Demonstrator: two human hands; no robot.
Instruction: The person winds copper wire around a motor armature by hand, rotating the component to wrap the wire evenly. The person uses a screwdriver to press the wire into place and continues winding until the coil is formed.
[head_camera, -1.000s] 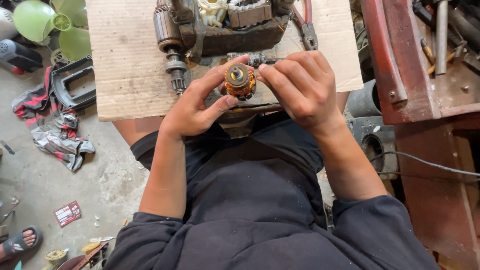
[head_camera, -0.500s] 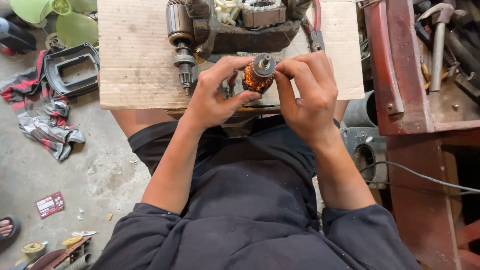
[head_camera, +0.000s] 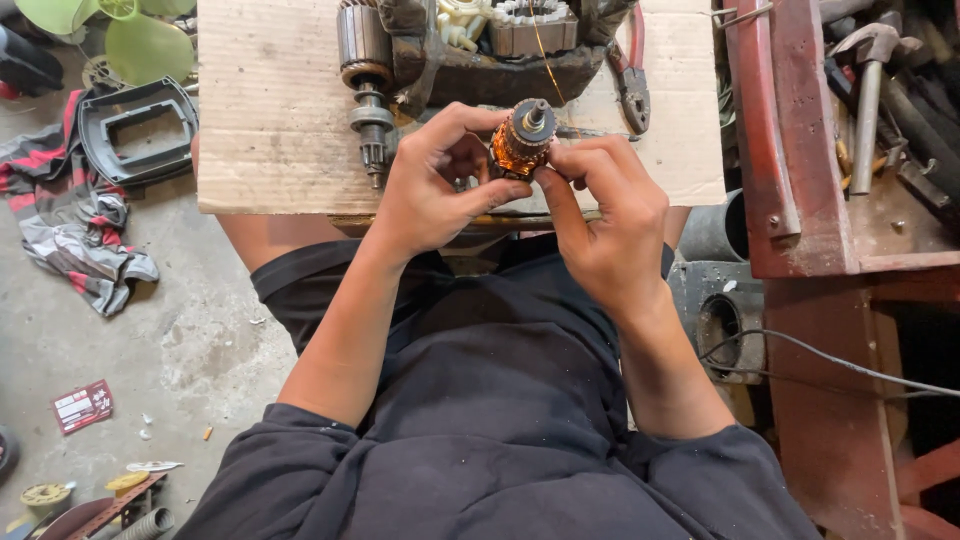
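Both hands hold a small motor armature (head_camera: 522, 140) with copper windings and a short steel shaft, raised over the near edge of a wooden board (head_camera: 270, 120). My left hand (head_camera: 432, 185) pinches it from the left with thumb and fingers. My right hand (head_camera: 605, 215) grips it from the right, fingers wrapped under it. A thin copper wire (head_camera: 540, 50) runs up from the armature toward the far side of the board.
On the board lie a larger armature with a gear shaft (head_camera: 365, 75), a dark motor housing (head_camera: 500, 60) and red-handled pliers (head_camera: 632, 70). A red toolbox with a hammer (head_camera: 868, 90) stands at right. Left on the floor: a black frame (head_camera: 135, 130), rags (head_camera: 75, 240), green fan blades (head_camera: 100, 30).
The armature has tipped so its shaft points up and away. Both hands have shifted their grip slightly around it, and the view has shifted a little.
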